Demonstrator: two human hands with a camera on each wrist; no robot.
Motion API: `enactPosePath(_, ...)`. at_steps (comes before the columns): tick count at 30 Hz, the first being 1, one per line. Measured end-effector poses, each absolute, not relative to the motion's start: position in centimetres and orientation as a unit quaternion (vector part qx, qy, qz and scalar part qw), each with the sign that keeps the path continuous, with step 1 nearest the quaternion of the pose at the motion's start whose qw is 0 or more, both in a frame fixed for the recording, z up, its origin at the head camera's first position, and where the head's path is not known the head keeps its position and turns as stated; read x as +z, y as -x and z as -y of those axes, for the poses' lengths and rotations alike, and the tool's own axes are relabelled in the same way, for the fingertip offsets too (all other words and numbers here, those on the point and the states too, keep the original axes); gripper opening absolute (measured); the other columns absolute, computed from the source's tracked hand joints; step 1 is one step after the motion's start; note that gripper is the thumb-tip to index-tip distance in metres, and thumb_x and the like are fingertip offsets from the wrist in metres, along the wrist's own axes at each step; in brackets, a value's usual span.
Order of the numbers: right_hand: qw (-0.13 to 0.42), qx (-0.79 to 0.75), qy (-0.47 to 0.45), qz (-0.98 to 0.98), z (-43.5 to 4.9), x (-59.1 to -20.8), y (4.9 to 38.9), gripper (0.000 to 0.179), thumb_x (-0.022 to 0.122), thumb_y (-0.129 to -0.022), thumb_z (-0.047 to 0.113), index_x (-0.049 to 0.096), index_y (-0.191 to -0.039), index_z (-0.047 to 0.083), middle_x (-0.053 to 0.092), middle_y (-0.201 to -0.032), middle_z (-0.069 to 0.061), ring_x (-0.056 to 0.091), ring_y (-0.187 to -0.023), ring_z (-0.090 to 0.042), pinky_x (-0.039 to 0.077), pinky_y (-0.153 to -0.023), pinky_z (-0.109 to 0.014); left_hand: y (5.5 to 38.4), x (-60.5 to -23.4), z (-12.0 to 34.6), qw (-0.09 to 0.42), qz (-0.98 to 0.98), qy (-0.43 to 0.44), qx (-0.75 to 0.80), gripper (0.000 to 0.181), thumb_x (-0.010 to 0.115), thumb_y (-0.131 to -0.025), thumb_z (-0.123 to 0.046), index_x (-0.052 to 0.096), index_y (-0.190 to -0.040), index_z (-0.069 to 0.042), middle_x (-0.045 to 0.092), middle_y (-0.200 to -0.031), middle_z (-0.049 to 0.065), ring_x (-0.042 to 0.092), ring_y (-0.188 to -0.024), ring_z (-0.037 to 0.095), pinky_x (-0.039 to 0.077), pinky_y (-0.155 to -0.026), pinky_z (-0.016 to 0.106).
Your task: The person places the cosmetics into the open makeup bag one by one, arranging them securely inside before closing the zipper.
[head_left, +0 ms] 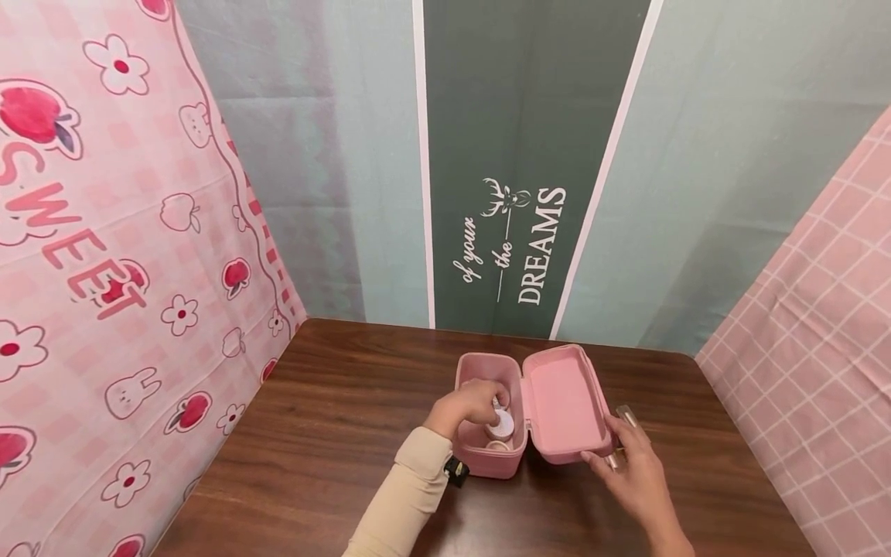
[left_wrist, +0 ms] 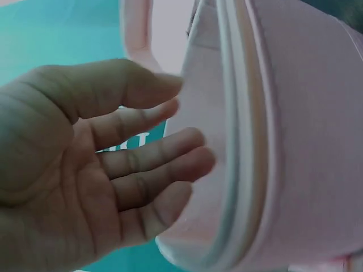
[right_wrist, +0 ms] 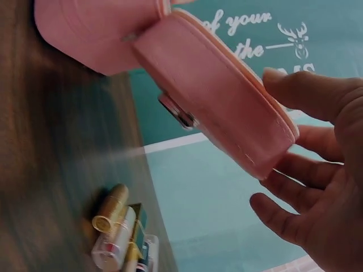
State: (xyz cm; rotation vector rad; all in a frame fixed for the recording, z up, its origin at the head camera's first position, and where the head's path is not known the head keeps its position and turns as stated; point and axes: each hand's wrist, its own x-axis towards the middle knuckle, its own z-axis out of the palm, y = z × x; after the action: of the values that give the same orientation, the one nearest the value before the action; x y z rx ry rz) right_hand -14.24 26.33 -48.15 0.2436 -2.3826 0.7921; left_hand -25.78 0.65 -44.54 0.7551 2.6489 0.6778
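Observation:
A pink zippered case point(head_left: 490, 464) stands on the table with its lid point(head_left: 565, 404) swung out to the right. Over and inside its mouth is my left hand point(head_left: 476, 402), near a white round item point(head_left: 501, 425); a second round item point(head_left: 497, 445) lies nearer the front. The left wrist view shows the left hand point(left_wrist: 108, 164) with fingers loosely bent beside the case rim point(left_wrist: 255, 136), nothing seen in its grasp. My right hand point(head_left: 636, 468) holds the lid's outer corner. In the right wrist view its thumb lies on the lid's edge, fingers point(right_wrist: 295, 192) beneath.
Right of the lid, partly hidden by it and the right hand, lie cosmetic tubes point(head_left: 626, 416). The right wrist view shows several, including a gold tube point(right_wrist: 110, 208) and a clear-and-white one point(right_wrist: 113, 246). Fabric hangs behind the wooden table point(head_left: 334, 433) and at both sides.

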Motion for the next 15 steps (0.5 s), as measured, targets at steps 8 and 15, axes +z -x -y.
enactPosePath(8,0.407,0.355,-0.067,0.839,-23.4,-50.2,12.9,0.062,0.077,-0.063,-0.009,0.057,-0.122,-0.018,0.056,-0.126,-0.040,0.049,-0.109,-0.049,0.018,-0.107,0.001,26.3,-45.5,1.2,0.016,-0.936,-0.215,0.279,0.035,0.071,-0.084,-0.008,0.069,-0.119,-0.003,0.070,-0.117,0.016,0.066,-0.103,0.028,0.055,-0.087,0.039)
enactPosePath(15,0.423,0.371,-0.028,0.826,-21.6,-52.2,12.1,0.068,0.071,-0.064,-0.009,0.053,-0.128,-0.017,0.050,-0.132,-0.042,0.044,-0.118,-0.057,0.015,-0.112,-0.005,27.6,-48.4,2.9,-0.016,-0.907,-0.132,0.399,0.056,0.066,-0.085,-0.003,0.052,-0.138,0.005,0.057,-0.132,0.031,0.056,-0.122,0.047,0.047,-0.104,0.059)
